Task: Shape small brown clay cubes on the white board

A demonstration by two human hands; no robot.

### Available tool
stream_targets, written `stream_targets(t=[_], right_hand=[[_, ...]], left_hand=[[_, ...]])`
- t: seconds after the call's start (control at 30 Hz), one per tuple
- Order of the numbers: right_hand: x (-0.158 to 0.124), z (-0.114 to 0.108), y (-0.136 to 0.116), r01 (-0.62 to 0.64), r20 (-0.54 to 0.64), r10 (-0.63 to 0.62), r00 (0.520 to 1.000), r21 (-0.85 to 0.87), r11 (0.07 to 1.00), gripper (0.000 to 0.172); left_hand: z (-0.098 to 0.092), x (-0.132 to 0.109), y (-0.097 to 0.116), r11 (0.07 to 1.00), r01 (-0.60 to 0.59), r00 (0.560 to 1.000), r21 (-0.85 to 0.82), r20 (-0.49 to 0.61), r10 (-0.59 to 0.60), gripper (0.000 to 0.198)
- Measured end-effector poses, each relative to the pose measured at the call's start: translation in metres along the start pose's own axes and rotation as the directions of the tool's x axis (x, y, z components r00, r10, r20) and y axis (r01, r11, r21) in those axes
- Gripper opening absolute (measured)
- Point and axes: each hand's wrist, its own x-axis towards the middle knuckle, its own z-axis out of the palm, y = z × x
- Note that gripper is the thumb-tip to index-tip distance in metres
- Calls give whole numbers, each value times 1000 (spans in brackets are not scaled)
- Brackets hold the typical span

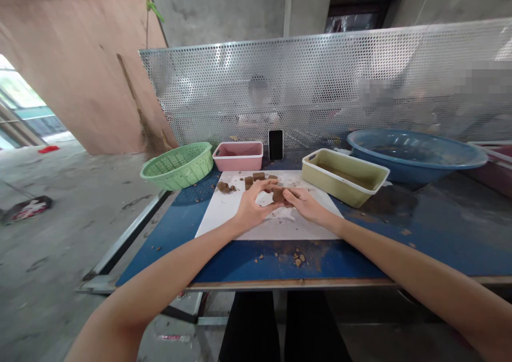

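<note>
Over the white sheet [224, 212], I hold a small brown block [279, 195] that looks like clay. My right hand [304, 204] pinches its right side between thumb and fingers. Curved round the block from the left is my left hand [254, 207], its fingers along the top and its thumb below. Just behind the left hand, several similar brown blocks [258, 176] sit on the sheet, partly hidden by the fingers. A rough brown lump [223, 187] lies to their left among crumbs.
Behind the sheet are a green basket [180, 165], a pink bin [240, 162] and an upright phone [276, 145]. An olive bin [340, 183] and a wide blue basin [416, 159] stand right. Crumbs [298, 258] lie on the blue tabletop [240, 263]. A perforated metal panel [312, 90] rises behind.
</note>
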Motion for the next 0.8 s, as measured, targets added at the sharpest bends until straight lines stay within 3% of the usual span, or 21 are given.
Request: stream_targets(t=[0.27,0.53,0.8], right_hand=[[0,0,-3,-38,-4,38,999,-22,999,68],[-1,-2,-2,-64,47,63,997,12,998,55],[-1,-1,-4,-65,30,67,997,-58,996,58]], left_hand=[[-4,4,7,996,-21,998,88,-50,26,60],[1,0,4,992,-56,998,113,5,56,59],[0,-2,-3,979,-132,991,154,38,128,56]])
